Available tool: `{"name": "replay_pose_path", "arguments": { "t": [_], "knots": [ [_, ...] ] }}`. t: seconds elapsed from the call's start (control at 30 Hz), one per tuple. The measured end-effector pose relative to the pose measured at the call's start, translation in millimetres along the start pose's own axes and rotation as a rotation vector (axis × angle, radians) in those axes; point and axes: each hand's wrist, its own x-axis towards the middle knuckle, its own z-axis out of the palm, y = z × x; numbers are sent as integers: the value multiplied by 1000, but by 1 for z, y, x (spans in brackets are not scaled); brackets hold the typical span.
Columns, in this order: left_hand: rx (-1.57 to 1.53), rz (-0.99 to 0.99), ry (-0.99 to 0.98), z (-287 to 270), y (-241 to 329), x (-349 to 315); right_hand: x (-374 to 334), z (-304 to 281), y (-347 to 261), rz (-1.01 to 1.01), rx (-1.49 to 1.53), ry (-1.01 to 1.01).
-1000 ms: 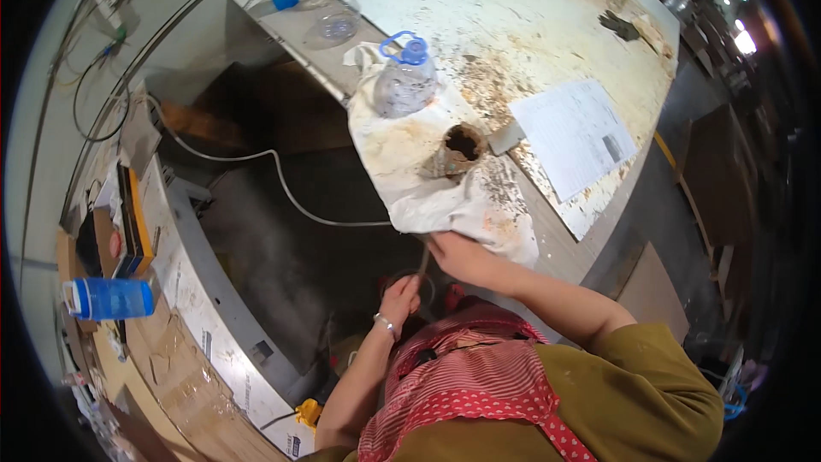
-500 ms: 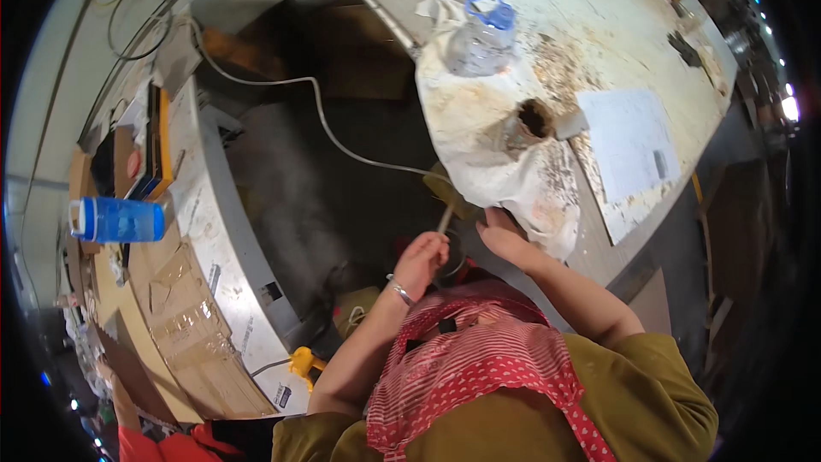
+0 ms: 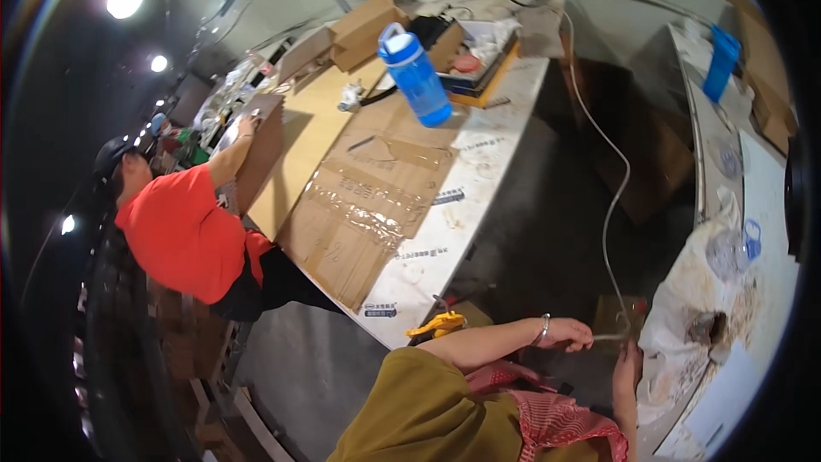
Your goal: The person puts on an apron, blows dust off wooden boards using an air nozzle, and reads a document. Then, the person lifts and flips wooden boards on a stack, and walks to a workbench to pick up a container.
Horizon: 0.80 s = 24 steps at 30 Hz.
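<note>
My left hand (image 3: 569, 335), with a silvery bracelet at the wrist, is closed around one end of a thin pale stick (image 3: 609, 338). The stick's other end reaches toward my right hand (image 3: 630, 358), whose fingers are too small and partly hidden to read. That hand is beside a stained white cloth (image 3: 663, 381) hanging over the right table's edge. A brownish, open-topped container (image 3: 706, 328) stands on the cloth. Close behind it sits a clear plastic jug with a blue handle (image 3: 729, 255). Below the hands it is dark.
To the left, a long table (image 3: 466, 231) carries flattened, taped cardboard (image 3: 368, 205) and a blue water bottle (image 3: 416, 77). A yellow tool (image 3: 439, 323) is at its near corner. Beyond it a person in red (image 3: 184, 227) handles a cardboard piece. A white cable (image 3: 609, 205) hangs between the tables.
The view has swung left, so the left table and the person in red now show fully. My left hand still holds the pale stick, with my right hand close by.
</note>
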Motion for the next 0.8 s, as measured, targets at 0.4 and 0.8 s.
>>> {"name": "replay_pose_path", "arguments": {
  "t": [0.4,0.8],
  "knots": [
    [214,-36,29,-7,-12,3,17,3,4,-123,125,195],
    [1429,55,145,29,-41,17,-9,-11,-22,-128,607,-284]
  ]
}}
